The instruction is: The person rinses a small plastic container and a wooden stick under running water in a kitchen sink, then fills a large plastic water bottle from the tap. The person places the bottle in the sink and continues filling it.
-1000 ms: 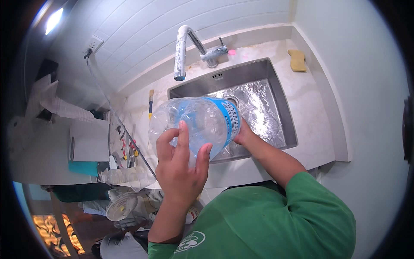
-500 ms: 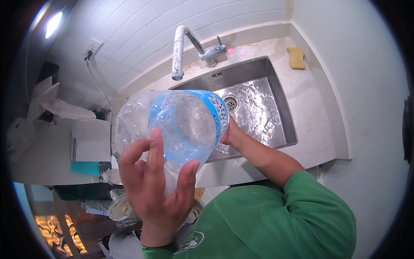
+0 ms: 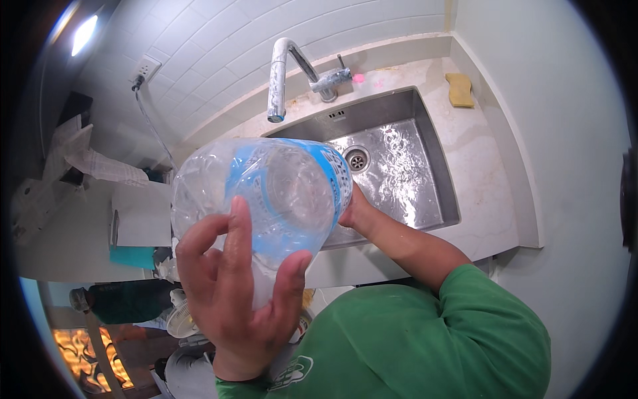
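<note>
A large clear plastic water bottle [image 3: 206,179] with a blue label lies tilted on its side in the air, covering the left part of the sink. My left hand [image 3: 242,286] is at its near side, fingers spread along the plastic and thumb pointing up, bearing against it. My right hand [image 3: 355,206] reaches round the labelled end and grips there; its fingers are hidden behind the bottle. The bottle's mouth is out of sight. Beyond it, the wet steel sink [image 3: 448,189] shows its round drain [image 3: 357,159].
A chrome faucet [image 3: 277,83] arches above the bottle. On the pale counter [image 3: 488,166] lies a yellow sponge [image 3: 459,90]. To the left are a wall socket [image 3: 145,68] with a plugged cord, crumpled paper [image 3: 106,166] and a white box [image 3: 141,214]. A dark green shape [image 3: 129,302] shows lower left.
Both hands keep their hold on the bottle, which has hardly shifted. At the lower left, the dark green shape shows more fully than before.
</note>
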A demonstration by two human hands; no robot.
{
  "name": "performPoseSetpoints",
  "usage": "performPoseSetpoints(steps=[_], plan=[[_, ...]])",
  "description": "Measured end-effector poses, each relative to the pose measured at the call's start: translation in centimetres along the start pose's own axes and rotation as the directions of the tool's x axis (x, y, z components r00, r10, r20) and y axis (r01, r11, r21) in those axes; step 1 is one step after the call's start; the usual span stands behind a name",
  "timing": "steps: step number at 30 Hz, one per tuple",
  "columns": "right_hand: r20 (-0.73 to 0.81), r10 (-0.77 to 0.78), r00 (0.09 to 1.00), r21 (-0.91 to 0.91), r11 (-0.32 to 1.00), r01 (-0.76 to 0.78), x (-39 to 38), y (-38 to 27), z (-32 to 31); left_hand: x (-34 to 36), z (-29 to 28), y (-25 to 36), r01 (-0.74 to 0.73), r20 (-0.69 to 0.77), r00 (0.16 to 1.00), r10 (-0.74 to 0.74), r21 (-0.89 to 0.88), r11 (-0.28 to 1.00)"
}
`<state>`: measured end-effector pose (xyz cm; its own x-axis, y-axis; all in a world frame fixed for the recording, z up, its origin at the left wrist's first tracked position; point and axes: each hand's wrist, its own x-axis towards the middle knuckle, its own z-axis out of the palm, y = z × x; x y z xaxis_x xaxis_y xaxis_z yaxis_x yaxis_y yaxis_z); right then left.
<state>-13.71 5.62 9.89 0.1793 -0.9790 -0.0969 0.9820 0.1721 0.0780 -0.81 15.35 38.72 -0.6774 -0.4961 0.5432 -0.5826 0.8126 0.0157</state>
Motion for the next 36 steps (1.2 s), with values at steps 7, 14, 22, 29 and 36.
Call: performPoseSetpoints(steps=[7,14,22,29,36], plan=[[0.029,0.007,1.000,0.002,1.000,-0.007,0.0,-0.1,0.8,0.2,-0.4,0.9,0.087,0.019,0.996,-0.087,-0.015,0.996],[0.039,-0.005,0.999,-0.004,1.000,0.005,0.0,-0.3,1.1,0.3,-0.6,1.3,0.102,0.003,0.995,-0.102,-0.036,0.994],[0.040,-0.018,0.999,-0.003,1.000,0.019,0.0,-0.6,1.4,0.6,-1.2,1.6,0.092,-0.010,0.996,-0.092,-0.019,0.996],[0.046,-0.017,0.999,-0.007,1.000,0.017,0.1,-0.4,1.8,0.4,-1.7,1.6,0.114,-0.019,0.993,-0.114,-0.004,0.994],[0.041,-0.020,0.999,-0.004,1.000,0.021,0.3,-0.8,1.9,0.9,-1.4,1.4,0.098,-0.030,0.995,-0.098,-0.001,0.995]])
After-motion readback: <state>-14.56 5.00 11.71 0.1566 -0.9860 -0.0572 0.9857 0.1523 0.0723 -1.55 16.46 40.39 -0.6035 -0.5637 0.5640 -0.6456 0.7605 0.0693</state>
